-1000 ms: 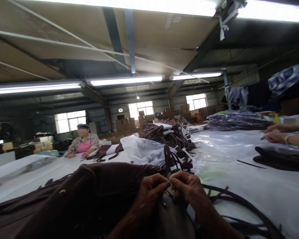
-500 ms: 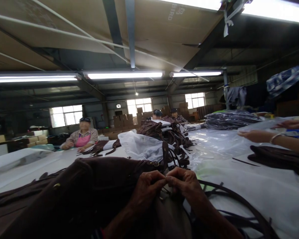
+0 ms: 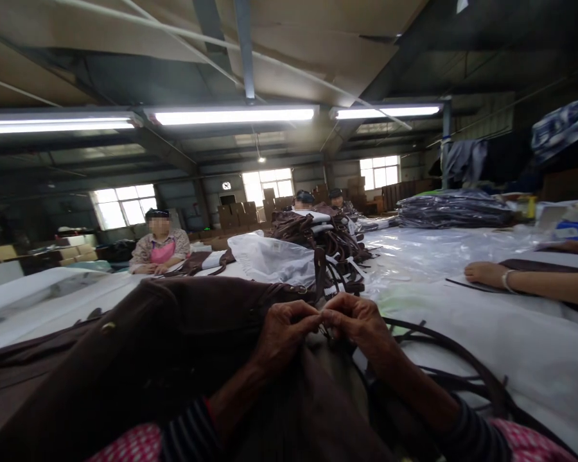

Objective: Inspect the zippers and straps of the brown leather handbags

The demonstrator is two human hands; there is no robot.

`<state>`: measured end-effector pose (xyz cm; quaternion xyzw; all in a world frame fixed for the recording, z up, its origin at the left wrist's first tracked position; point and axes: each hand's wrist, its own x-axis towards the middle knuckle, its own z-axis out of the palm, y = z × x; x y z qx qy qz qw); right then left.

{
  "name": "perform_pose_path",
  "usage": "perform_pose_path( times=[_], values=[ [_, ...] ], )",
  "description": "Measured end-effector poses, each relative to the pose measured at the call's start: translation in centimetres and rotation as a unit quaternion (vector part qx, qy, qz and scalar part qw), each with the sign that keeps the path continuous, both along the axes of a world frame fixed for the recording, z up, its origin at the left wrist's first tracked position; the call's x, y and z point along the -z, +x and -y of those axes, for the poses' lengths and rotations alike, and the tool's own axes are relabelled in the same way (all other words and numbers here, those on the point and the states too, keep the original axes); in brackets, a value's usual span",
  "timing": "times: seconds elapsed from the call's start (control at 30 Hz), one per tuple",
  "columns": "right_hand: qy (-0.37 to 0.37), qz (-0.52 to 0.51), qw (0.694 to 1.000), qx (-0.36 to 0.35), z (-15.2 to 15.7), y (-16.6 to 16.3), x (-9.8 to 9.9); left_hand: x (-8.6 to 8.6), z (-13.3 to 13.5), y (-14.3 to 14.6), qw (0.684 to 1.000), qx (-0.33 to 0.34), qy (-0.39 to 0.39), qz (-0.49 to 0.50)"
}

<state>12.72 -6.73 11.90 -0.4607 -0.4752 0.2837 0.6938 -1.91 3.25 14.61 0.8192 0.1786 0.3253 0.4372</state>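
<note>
A large dark brown bag (image 3: 173,346) lies in front of me on the white table (image 3: 510,359). My left hand (image 3: 284,333) and my right hand (image 3: 356,327) meet above its top edge. Both are closed in a pinch, fingertips touching, on a small part of the bag that I cannot make out. Dark brown straps (image 3: 453,359) trail from the bag to the right, past my right wrist.
A heap of brown bags and straps (image 3: 327,244) and a white plastic bag (image 3: 274,260) lie just beyond. A co-worker's arm (image 3: 520,282) rests on the table at right. A seated person (image 3: 160,247) works at far left. Wrapped stacks (image 3: 453,212) sit at back right.
The view has tipped down, so my sleeves now show. My hands stay pinched together on the bag. The co-worker's hand at right has dropped onto the table.
</note>
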Motion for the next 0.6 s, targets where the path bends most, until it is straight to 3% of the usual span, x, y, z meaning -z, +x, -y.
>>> perform_pose_path(
  times=[0.1, 0.3, 0.6],
  values=[
    [0.003, 0.017, 1.000, 0.010, -0.1, 0.0, 0.2, -0.1, -0.1, 0.0, 1.000, -0.002, -0.004, 0.002],
    [0.028, 0.011, 0.999, 0.033, -0.9, 0.2, 0.9, -0.4, -0.4, -0.5, 0.997, 0.061, -0.026, -0.027],
    [0.047, 0.013, 0.999, 0.015, -0.8, -0.1, 0.1, -1.0, -1.2, -0.4, 0.995, 0.040, 0.026, -0.088]
  ],
)
